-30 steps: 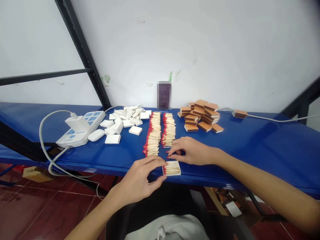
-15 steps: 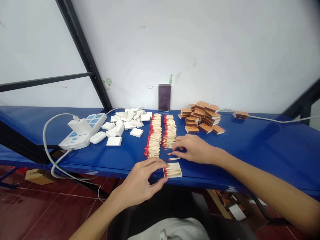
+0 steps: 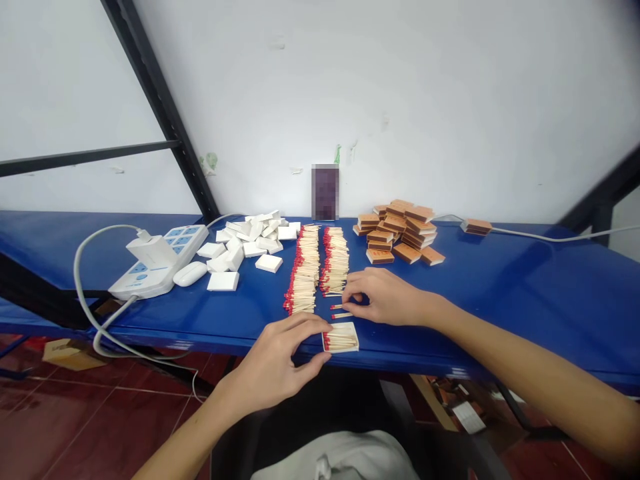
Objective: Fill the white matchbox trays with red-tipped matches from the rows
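My left hand [image 3: 285,357] holds a small white matchbox tray [image 3: 353,331] at the shelf's front edge, index finger at its far left corner and thumb at the near left one. Red-tipped matches [image 3: 342,342] lie side by side in the tray, heads to the left. Just beyond it, my right hand [image 3: 377,295] pinches a single match [image 3: 336,307] between thumb and fingertips; its red head sticks out to the left. Another loose match [image 3: 342,315] lies under the thumb. Two long rows of matches, a left row [image 3: 306,273] and a right row [image 3: 335,260], stretch back from there.
White trays [image 3: 250,237] are heaped at the left, beside a white rounded case [image 3: 190,273] and a power strip [image 3: 145,283] with cables. Brown matchbox sleeves [image 3: 400,230] are piled at the right. One matchbox [image 3: 477,227] sits by a cable. A pixelated dark rectangle [image 3: 325,193] stands against the wall.
My right thumb and fingertips have closed together on the loose match. The left hand keeps its hold on the tray. The whole view has shifted slightly.
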`<state>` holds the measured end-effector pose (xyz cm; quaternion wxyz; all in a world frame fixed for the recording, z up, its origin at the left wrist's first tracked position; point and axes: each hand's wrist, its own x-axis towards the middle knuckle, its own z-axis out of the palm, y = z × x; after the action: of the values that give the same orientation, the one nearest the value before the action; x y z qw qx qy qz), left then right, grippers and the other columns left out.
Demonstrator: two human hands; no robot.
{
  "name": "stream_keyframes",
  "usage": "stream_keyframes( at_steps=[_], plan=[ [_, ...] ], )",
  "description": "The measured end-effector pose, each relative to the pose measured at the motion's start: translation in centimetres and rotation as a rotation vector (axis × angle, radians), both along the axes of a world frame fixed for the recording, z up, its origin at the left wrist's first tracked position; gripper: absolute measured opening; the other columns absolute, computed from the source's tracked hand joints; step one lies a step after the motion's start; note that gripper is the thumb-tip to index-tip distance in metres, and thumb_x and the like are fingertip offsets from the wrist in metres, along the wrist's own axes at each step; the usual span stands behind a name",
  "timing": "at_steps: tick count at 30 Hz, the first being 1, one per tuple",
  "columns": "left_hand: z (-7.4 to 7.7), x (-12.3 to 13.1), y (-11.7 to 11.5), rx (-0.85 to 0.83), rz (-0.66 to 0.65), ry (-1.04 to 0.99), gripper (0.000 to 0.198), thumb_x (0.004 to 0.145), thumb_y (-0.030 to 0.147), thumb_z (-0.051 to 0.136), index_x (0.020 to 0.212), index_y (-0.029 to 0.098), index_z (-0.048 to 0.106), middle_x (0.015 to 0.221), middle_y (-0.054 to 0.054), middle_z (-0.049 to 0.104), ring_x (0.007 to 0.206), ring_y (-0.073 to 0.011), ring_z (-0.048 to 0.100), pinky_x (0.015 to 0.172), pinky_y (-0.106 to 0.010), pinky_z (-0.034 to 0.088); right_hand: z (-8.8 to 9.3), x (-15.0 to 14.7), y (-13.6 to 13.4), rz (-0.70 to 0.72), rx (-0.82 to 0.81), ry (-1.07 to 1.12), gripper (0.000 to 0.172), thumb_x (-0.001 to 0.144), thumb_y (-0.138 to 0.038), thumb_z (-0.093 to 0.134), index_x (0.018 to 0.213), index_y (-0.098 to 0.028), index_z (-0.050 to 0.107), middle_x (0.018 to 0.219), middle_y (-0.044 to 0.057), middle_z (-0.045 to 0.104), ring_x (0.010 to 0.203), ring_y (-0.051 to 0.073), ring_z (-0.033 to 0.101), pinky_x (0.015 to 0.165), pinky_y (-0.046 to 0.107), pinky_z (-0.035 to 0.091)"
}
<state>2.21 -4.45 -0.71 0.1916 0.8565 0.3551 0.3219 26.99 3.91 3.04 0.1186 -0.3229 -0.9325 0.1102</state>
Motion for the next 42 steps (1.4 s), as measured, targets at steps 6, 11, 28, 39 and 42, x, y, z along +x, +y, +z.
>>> stream_keyframes(
  at_steps=[6, 11, 28, 39, 42],
  plan=[
    [-0.1, -0.1, 0.0, -0.009, 0.000, 0.005, 0.025, 0.093, 0.021, 0.066, 0.117, 0.022, 0.066, 0.117, -0.005, 0.071, 0.083, -0.0143, 0.065, 0.085, -0.030, 0.057, 0.0, 0.1, -0.1, 0.026, -0.028, 0.012, 0.006, 0.085, -0.017, 0.066, 0.082, -0.018, 0.071, 0.078, 0.000, 0.065, 0.069, 0.011, 0.055, 0.065, 0.024, 0.036],
    [-0.1, -0.1, 0.1, -0.008, -0.006, 0.001, 0.025, 0.093, 0.021, 0.066, 0.117, 0.021, 0.067, 0.116, -0.005, 0.071, 0.081, -0.0137, 0.065, 0.083, -0.029, 0.058, 0.1, 0.1, -0.2, 0.039, -0.048, 0.024, 0.008, 0.086, -0.018, 0.065, 0.083, -0.017, 0.072, 0.079, 0.000, 0.066, 0.068, 0.011, 0.055, 0.065, 0.024, 0.036],
    [0.0, 0.0, 0.0, -0.019, 0.011, 0.015, 0.024, 0.093, 0.021, 0.065, 0.117, 0.021, 0.067, 0.117, -0.006, 0.071, 0.081, -0.0143, 0.065, 0.084, -0.030, 0.058, -0.3, -0.5, 0.9, -0.114, -0.040, 0.019, 0.016, 0.093, -0.022, 0.063, 0.086, -0.015, 0.076, 0.060, -0.002, 0.057, 0.054, 0.010, 0.043, 0.066, 0.025, 0.033],
    [-0.1, 0.0, 0.0, -0.039, 0.006, 0.010, 0.023, 0.094, 0.022, 0.064, 0.117, 0.021, 0.067, 0.119, -0.008, 0.070, 0.087, -0.0164, 0.066, 0.089, -0.033, 0.057, 0.1, -0.4, 0.6, -0.115, -0.146, 0.039, 0.013, 0.089, -0.016, 0.062, 0.084, -0.014, 0.073, 0.060, -0.003, 0.056, 0.052, 0.008, 0.043, 0.058, 0.023, 0.031],
    [-0.2, 0.0, 0.0, -0.034, 0.008, 0.008, 0.023, 0.094, 0.022, 0.064, 0.117, 0.021, 0.068, 0.118, -0.008, 0.071, 0.082, -0.0150, 0.066, 0.083, -0.031, 0.058, 0.4, 0.1, 0.5, -0.093, -0.149, 0.032, 0.010, 0.086, -0.014, 0.063, 0.079, -0.015, 0.071, 0.059, -0.004, 0.055, 0.052, 0.009, 0.044, 0.057, 0.023, 0.033]
  ],
)
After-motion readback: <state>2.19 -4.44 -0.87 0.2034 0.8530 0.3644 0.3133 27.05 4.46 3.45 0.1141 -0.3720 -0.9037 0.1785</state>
